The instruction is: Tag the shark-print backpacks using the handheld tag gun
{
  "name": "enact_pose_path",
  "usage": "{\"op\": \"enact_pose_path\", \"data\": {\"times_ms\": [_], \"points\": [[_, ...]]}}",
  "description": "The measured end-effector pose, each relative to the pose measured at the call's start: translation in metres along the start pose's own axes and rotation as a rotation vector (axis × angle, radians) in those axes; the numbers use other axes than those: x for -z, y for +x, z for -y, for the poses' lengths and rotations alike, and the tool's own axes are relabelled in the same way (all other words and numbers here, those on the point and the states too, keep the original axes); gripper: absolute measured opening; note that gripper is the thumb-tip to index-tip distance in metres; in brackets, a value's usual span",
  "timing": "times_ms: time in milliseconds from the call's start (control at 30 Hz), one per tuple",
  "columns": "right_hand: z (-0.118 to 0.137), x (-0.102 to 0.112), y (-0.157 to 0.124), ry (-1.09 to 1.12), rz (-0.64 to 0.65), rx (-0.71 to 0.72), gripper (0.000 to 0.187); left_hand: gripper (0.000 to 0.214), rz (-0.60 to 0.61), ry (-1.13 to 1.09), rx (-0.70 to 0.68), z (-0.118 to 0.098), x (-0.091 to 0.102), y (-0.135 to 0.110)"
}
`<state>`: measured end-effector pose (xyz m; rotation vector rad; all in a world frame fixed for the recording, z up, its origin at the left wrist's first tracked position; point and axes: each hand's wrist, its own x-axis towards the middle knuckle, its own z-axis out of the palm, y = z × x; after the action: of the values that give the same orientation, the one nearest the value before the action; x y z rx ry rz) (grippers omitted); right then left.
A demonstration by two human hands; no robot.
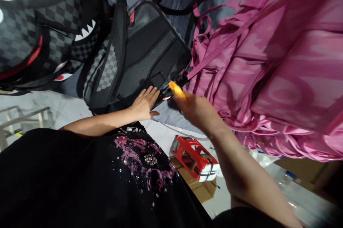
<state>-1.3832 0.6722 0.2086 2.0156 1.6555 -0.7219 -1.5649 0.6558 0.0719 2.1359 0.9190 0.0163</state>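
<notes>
A black backpack (150, 49) with grey checkered side panels lies with its padded back and straps facing up. My left hand (146, 104) rests flat on its lower edge, fingers stretched out and thumb apart. Close by, my right hand (197, 110) is closed around a small orange tool (177, 89), held over the backpack's lower right corner. Motion blurs this hand, and the tool's kind cannot be made out. A thin dark line shows near the tool's tip.
Pink camouflage backpacks (297, 64) are piled on the right. Black checkered bags with shark teeth (56, 35) lie at the left. Below the table edge are a red stool (191, 155), a cardboard box (205, 190) and a metal frame (25, 119).
</notes>
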Motion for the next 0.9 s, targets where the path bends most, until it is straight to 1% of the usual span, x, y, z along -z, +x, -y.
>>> {"op": "enact_pose_path", "data": {"times_ms": [67, 133, 267, 333, 367, 467, 500, 600, 633, 733, 767, 833, 900], "points": [[0.004, -0.003, -0.005, -0.040, 0.038, -0.039, 0.040, 0.090, -0.010, 0.053, 0.012, -0.002, -0.008, -0.009], [0.006, -0.006, -0.009, -0.083, 0.011, -0.098, 0.042, 0.084, -0.033, 0.090, 0.009, -0.002, -0.015, -0.015], [0.006, -0.010, -0.017, -0.125, 0.003, -0.104, 0.042, 0.080, -0.060, 0.097, 0.003, -0.001, -0.020, -0.017], [0.006, -0.012, -0.020, -0.113, -0.046, -0.138, 0.044, 0.078, -0.069, 0.099, -0.006, 0.000, -0.021, -0.017], [0.006, -0.013, -0.020, -0.093, -0.047, -0.124, 0.044, 0.078, -0.074, 0.104, -0.014, 0.000, -0.021, -0.017], [0.007, -0.020, -0.015, -0.030, 0.025, 0.014, 0.041, 0.078, -0.082, 0.124, -0.028, 0.002, -0.023, -0.016], [0.007, -0.023, -0.013, -0.030, 0.023, 0.026, 0.041, 0.079, -0.085, 0.129, -0.027, 0.002, -0.024, -0.017], [0.006, -0.027, -0.010, -0.081, -0.092, -0.058, 0.043, 0.079, -0.105, 0.132, -0.016, 0.003, -0.025, -0.017], [0.005, -0.028, -0.011, -0.089, -0.093, -0.054, 0.043, 0.078, -0.111, 0.133, -0.021, 0.003, -0.025, -0.018], [0.007, -0.031, -0.015, -0.077, -0.020, 0.037, 0.041, 0.075, -0.128, 0.133, -0.051, 0.004, -0.027, -0.018], [0.007, -0.032, -0.016, -0.063, -0.020, 0.037, 0.041, 0.075, -0.139, 0.129, -0.053, 0.005, -0.028, -0.019], [0.007, -0.034, -0.016, -0.019, -0.035, 0.027, 0.042, 0.076, -0.174, 0.120, -0.013, 0.006, -0.032, -0.018], [0.003, -0.035, -0.013, 0.043, -0.004, 0.069, 0.043, 0.077, -0.211, 0.123, 0.044, 0.010, -0.034, -0.014]]}}
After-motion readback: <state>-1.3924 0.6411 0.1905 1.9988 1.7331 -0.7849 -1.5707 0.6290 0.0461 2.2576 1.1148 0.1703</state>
